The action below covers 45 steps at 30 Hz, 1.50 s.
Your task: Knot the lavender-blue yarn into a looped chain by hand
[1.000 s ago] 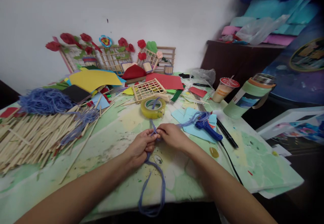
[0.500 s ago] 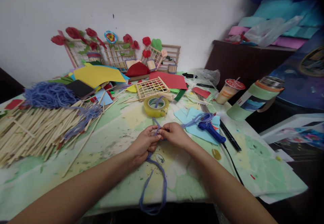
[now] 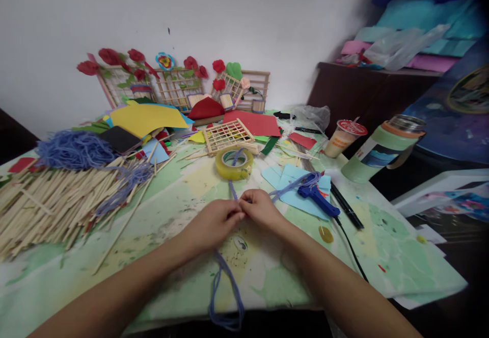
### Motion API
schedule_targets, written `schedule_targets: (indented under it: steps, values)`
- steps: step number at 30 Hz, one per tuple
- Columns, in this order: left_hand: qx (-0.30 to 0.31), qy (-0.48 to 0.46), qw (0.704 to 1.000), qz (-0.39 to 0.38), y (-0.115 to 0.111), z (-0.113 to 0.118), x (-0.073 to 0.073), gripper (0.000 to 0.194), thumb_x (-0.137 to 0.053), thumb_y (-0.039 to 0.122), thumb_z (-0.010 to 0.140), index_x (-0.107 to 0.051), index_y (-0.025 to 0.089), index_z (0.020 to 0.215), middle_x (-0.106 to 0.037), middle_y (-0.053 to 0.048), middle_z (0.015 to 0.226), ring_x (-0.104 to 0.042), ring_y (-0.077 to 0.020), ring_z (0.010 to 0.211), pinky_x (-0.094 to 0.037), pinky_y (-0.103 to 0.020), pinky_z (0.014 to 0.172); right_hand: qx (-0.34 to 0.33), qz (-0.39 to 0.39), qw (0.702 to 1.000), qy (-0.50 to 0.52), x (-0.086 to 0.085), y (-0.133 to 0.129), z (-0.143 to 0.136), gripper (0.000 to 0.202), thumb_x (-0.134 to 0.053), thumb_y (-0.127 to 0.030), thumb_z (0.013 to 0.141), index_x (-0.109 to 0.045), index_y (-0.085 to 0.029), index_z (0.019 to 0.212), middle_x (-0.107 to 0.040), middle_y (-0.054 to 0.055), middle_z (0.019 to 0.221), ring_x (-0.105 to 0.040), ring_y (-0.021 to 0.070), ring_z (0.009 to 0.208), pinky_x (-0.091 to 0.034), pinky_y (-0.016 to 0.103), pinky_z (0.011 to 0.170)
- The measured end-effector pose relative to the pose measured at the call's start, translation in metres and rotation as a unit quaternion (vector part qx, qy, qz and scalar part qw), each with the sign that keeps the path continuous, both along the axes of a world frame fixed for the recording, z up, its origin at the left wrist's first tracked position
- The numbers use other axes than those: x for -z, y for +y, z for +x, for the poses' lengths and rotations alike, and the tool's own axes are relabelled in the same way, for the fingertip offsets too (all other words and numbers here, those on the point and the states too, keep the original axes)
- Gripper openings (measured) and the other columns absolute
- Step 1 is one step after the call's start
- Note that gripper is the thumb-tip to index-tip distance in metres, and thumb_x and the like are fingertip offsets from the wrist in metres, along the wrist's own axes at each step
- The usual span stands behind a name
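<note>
My left hand (image 3: 218, 222) and my right hand (image 3: 260, 208) meet above the near middle of the table, fingertips touching or nearly so; the exact gap is too small to tell. The fingers of my left hand are drawn together, thumb against forefinger, clamped on the blue-violet yarn (image 3: 231, 289). My right thumb and forefinger are pinched on it too, with my other right fingers curled in. Just what the strands do between my fingertips I cannot tell, as my fingers cover them.

The yarn runs from my fingertips to the far side, up to the roll of clear yellowish tape (image 3: 223, 171), and a strand of it lies across the roll's hole. More strands stretch right from behind my right hand, over the light blue paper sheets (image 3: 298, 203), to the blue glue gun (image 3: 320, 201). Below my left hand, a loop hangs over the near edge of the green-and-white patterned tablecloth (image 3: 275, 282).

Beyond the tape lies a small lattice of thin wooden sticks (image 3: 229, 136). To my left spreads a pile of pale wooden sticks (image 3: 49, 205), with a tangled heap of blue-violet strands (image 3: 74, 149) at its far side. To my right stands a light green bottle with a steel cap (image 3: 376, 149), near a plastic cup with a red-and-white lid (image 3: 344, 139).
</note>
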State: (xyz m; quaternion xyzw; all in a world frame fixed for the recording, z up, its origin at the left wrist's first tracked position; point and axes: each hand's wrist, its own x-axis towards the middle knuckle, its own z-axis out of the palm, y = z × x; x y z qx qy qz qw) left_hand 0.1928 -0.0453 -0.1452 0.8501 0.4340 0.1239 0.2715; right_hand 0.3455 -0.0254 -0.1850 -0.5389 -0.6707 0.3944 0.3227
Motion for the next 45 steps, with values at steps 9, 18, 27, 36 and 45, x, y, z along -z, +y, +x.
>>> schedule_targets:
  steps: [9, 18, 27, 36, 45]
  values:
    - [0.094, 0.066, 0.987, 0.109, -0.029, 0.013, 0.017, 0.029, -0.037, 0.033, 0.085, -0.058, 0.015, 0.081, -0.062, -0.008, 0.078, -0.056, -0.0194, 0.071, -0.039, -0.03, 0.063, -0.026, -0.221, 0.935, 0.277, -0.014, -0.01, -0.001, 0.017, -0.058, -0.028, 0.067, -0.049, -0.016, 0.059, -0.047, -0.005, 0.046, -0.032, 0.0053, 0.038, -0.02, 0.022, 0.041]
    - [-0.255, -0.486, 0.787, -0.28, 0.02, -0.002, 0.012, 0.006, -0.056, 0.015, 0.07, -0.05, 0.016, 0.073, -0.055, 0.002, 0.064, -0.056, -0.0105, 0.063, -0.045, -0.023, 0.064, -0.035, -0.218, 0.917, 0.331, -0.017, -0.01, 0.0, 0.017, -0.061, -0.028, 0.066, -0.05, -0.015, 0.062, -0.047, -0.004, 0.05, -0.03, 0.0036, 0.038, -0.012, 0.021, 0.038]
    - [-0.169, -0.454, 0.761, -0.431, 0.016, 0.004, 0.012, 0.022, -0.057, 0.004, 0.064, -0.053, 0.012, 0.084, -0.063, -0.005, 0.07, -0.056, -0.0078, 0.057, -0.042, -0.016, 0.054, -0.042, -0.2, 0.929, 0.309, -0.015, -0.01, 0.002, 0.01, -0.057, -0.022, 0.064, -0.051, -0.015, 0.063, -0.049, -0.004, 0.05, -0.033, 0.004, 0.04, -0.016, 0.02, 0.04]
    - [-0.156, -0.443, 0.769, -0.433, 0.028, -0.013, 0.006, 0.03, -0.051, 0.009, 0.06, -0.056, 0.013, 0.09, -0.055, 0.0, 0.06, -0.058, -0.0136, 0.064, -0.046, -0.026, 0.065, -0.023, -0.195, 0.935, 0.296, -0.019, -0.009, 0.004, 0.003, -0.052, -0.016, 0.058, -0.05, -0.015, 0.059, -0.041, -0.006, 0.043, -0.028, 0.0049, 0.039, -0.015, 0.023, 0.04]
    - [-0.179, -0.21, 0.96, -0.045, 0.041, -0.027, -0.004, 0.037, -0.052, 0.01, 0.06, -0.057, 0.02, 0.096, -0.052, 0.0, 0.074, -0.046, -0.0107, 0.056, -0.039, -0.024, 0.053, -0.01, -0.21, 0.924, 0.32, -0.015, -0.007, 0.003, 0.014, -0.053, -0.018, 0.056, -0.057, -0.014, 0.068, -0.04, -0.006, 0.041, -0.027, 0.0056, 0.038, -0.014, 0.023, 0.041]
